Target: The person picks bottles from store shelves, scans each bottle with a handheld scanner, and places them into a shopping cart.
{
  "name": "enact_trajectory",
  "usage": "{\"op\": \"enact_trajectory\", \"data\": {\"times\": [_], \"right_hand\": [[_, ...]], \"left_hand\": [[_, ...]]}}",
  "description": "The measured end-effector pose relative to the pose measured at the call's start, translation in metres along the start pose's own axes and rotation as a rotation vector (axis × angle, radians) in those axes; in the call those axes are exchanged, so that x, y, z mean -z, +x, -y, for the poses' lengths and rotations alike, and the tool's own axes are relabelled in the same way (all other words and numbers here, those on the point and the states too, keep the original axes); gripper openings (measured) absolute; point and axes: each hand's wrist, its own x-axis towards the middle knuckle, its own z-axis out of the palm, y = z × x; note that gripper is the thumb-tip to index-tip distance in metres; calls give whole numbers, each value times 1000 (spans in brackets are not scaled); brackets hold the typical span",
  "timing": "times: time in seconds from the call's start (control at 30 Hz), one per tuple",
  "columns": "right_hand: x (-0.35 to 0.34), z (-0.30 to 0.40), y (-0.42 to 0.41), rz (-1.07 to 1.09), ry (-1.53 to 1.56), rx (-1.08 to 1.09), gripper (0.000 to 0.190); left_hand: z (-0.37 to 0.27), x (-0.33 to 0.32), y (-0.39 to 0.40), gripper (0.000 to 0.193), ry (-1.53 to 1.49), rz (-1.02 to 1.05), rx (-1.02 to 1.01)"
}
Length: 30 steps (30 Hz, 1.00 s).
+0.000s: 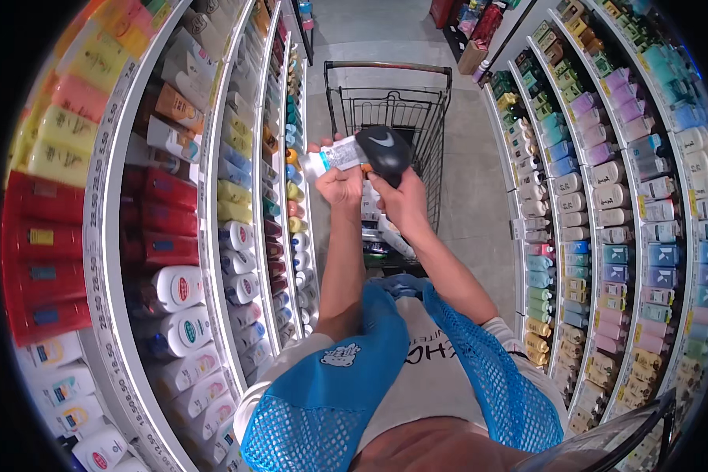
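Observation:
A white plastic bottle (337, 157) with a blue band and a printed label lies in my left hand (342, 184), its label side turned up. My right hand (405, 199) grips a black handheld barcode scanner (384, 154) by its handle. The scanner's head hangs over the bottle's right end, touching it or just above it; I cannot tell which. Below both hands, partly hidden by my forearms, several packaged goods (394, 237) sit in the near part of a black wire shopping cart (436, 138).
On the left, shelves hold bottles such as a white lotion bottle (180, 289) and red packs (47, 253). The right shelving (557, 236) carries rows of toiletries. The cart's handle (387, 64) is at the far end, over the grey tiled floor (478, 147).

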Motion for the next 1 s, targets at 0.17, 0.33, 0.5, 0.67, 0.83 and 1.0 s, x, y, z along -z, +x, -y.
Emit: {"op": "enact_trajectory", "data": {"times": [0.17, 0.33, 0.5, 0.67, 0.83, 1.0], "right_hand": [[30, -42, 32, -134, 302, -3, 18], [77, -133, 56, -146, 300, -370, 20], [92, -221, 44, -174, 279, -662, 24], [89, -268, 27, -269, 268, -736, 38], [93, -259, 41, -336, 213, -776, 42], [97, -262, 41, -276, 197, -811, 44]], "left_hand": [[14, 80, 13, 55, 593, 23, 44], [55, 260, -32, 40, 1764, 433, 485], [91, 334, -80, 43, 2397, 1058, 838], [151, 396, -88, 30, 2493, 1123, 813], [187, 447, -93, 24, 2643, 1085, 766], [177, 440, -84, 44, 2650, 1027, 440]]}}
